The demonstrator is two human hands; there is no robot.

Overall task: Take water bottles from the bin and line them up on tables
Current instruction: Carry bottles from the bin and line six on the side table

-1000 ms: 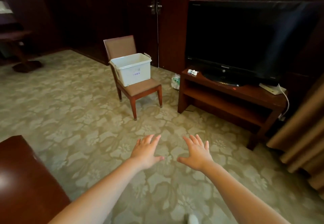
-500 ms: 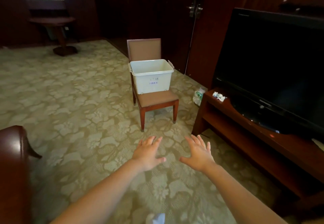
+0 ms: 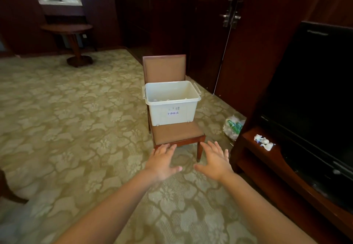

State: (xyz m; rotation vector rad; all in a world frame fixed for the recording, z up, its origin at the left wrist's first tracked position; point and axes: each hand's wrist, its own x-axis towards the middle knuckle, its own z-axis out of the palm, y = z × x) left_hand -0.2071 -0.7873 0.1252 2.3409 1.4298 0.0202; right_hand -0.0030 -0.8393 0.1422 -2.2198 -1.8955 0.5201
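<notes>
A white plastic bin (image 3: 172, 108) with a small label stands on the seat of a brown chair (image 3: 177, 134) straight ahead. Only a few pale bottle caps show low inside it; the rest of its inside is hidden by the front wall. My left hand (image 3: 162, 162) and my right hand (image 3: 214, 160) are stretched out side by side, palms down, fingers straight, holding nothing. Both hover just short of the chair's front edge, well below the bin.
A low wooden TV stand (image 3: 271, 167) with a black television (image 3: 313, 98) runs along the right. A clear bag of bottles (image 3: 234, 127) lies on the carpet beside it. A round wooden table (image 3: 66, 29) stands far left. Dark doors line the back wall.
The view has come closer to the chair and bin, which now sit centred and larger. Both hands stay spread and empty, now near the chair's front edge.
</notes>
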